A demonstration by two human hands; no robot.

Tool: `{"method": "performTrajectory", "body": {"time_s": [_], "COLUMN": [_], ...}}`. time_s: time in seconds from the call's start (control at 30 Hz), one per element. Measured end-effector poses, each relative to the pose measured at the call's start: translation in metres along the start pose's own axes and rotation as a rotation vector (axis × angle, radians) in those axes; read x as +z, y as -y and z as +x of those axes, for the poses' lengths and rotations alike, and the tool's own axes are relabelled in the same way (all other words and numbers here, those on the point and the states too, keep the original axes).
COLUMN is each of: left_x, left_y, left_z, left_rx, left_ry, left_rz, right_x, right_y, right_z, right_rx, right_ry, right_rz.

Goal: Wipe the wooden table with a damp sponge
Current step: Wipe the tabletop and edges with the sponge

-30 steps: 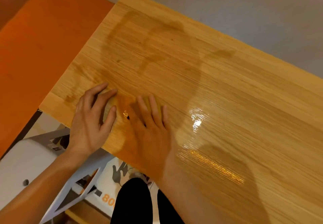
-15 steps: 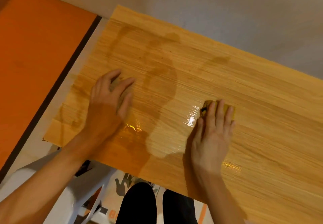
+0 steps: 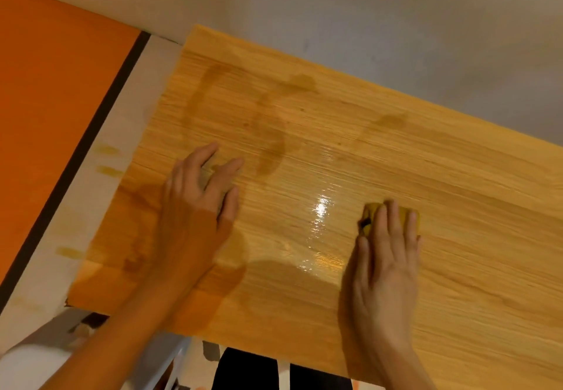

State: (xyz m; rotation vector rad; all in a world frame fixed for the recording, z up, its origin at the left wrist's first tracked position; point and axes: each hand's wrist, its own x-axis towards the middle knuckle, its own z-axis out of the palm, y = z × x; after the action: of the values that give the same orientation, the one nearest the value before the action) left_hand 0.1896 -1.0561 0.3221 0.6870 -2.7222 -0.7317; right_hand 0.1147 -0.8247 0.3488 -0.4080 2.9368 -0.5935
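The wooden table fills most of the view, with dark damp streaks on its left half and a shiny wet patch in the middle. My right hand presses flat on a yellow sponge, whose edge shows past my straight fingers. My left hand rests on the tabletop near the left end, fingers spread and holding nothing.
An orange surface with a dark edge strip lies to the left of the table. A grey wall runs along the table's far edge. My dark trouser legs and a white object show below the near edge.
My right hand has slid the sponge from beside my left hand rightward to the table's middle, leaving a wet shine. My left hand has stayed near the left end.
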Motion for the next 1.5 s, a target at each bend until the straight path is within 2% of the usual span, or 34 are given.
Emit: {"method": "performTrajectory", "body": {"time_s": [0.17, 0.23, 0.27, 0.3, 0.4, 0.47, 0.5, 0.57, 0.67, 0.77, 0.8, 0.9, 0.97, 1.03, 1.13, 1.2, 1.27, 1.33, 1.4, 1.5], "left_x": [-0.002, -0.003, -0.003, -0.003, -0.002, -0.001, -0.001, 0.0, 0.001, 0.0, -0.001, -0.004, -0.007, -0.009, -0.01, -0.007, -0.001, 0.006, 0.014, 0.023], "left_y": [-0.003, -0.002, -0.001, -0.001, -0.001, 0.0, 0.0, 0.002, 0.002, 0.0, -0.001, -0.002, -0.002, -0.005, -0.014, -0.02, -0.025, -0.026, -0.026, -0.021], "left_z": [-0.003, -0.002, -0.001, -0.001, 0.0, 0.0, 0.0, 0.0, -0.003, -0.003, -0.002, 0.0, 0.0, 0.002, 0.019, 0.046, 0.078, 0.106, 0.123, 0.13], "left_rx": [-0.016, -0.027, -0.036, -0.046, -0.048, -0.048, -0.051, -0.045, -0.003, -0.015, -0.032, -0.082, -0.107, -0.129, -0.153, -0.155, -0.142, -0.126, -0.13, -0.123], "left_ry": [0.059, 0.082, 0.087, 0.091, 0.087, 0.083, 0.086, 0.079, 0.039, 0.046, 0.065, 0.113, 0.119, 0.119, 0.08, 0.038, 0.023, 0.028, 0.031, 0.022], "left_rz": [0.044, 0.05, 0.044, 0.033, 0.013, 0.011, 0.005, 0.005, 0.024, 0.031, 0.034, 0.019, -0.004, -0.037, -0.03, 0.01, 0.046, 0.088, 0.116, 0.118], "right_x": [0.054, 0.05, 0.041, 0.031, -0.001, -0.001, 0.006, 0.028, 0.056, 0.042, 0.031, -0.004, -0.004, 0.014, 0.045, 0.048, 0.034, 0.012, -0.012, -0.014], "right_y": [0.098, 0.089, 0.072, 0.05, -0.008, -0.005, 0.01, 0.055, 0.109, 0.081, 0.056, -0.013, -0.01, 0.028, 0.09, 0.098, 0.071, 0.026, -0.018, -0.02], "right_z": [0.031, 0.043, 0.047, 0.051, 0.059, 0.062, 0.064, 0.071, 0.08, 0.091, 0.093, 0.098, 0.101, 0.108, 0.123, 0.131, 0.135, 0.134, 0.135, 0.136], "right_rx": [-0.345, -0.456, -0.454, -0.404, -0.068, 0.082, 0.093, -0.026, -0.293, -0.473, -0.446, -0.148, -0.021, -0.073, -0.291, -0.408, -0.45, -0.378, -0.214, -0.02], "right_ry": [0.079, 0.132, 0.135, 0.112, 0.013, -0.05, -0.069, -0.075, 0.037, 0.114, 0.1, 0.011, -0.046, -0.053, 0.046, 0.123, 0.152, 0.115, 0.053, -0.026], "right_rz": [-0.032, -0.064, -0.062, -0.057, -0.037, -0.017, -0.017, -0.035, -0.066, -0.093, -0.082, -0.03, -0.013, -0.018, -0.026, -0.051, -0.068, -0.066, -0.058, -0.032]}}
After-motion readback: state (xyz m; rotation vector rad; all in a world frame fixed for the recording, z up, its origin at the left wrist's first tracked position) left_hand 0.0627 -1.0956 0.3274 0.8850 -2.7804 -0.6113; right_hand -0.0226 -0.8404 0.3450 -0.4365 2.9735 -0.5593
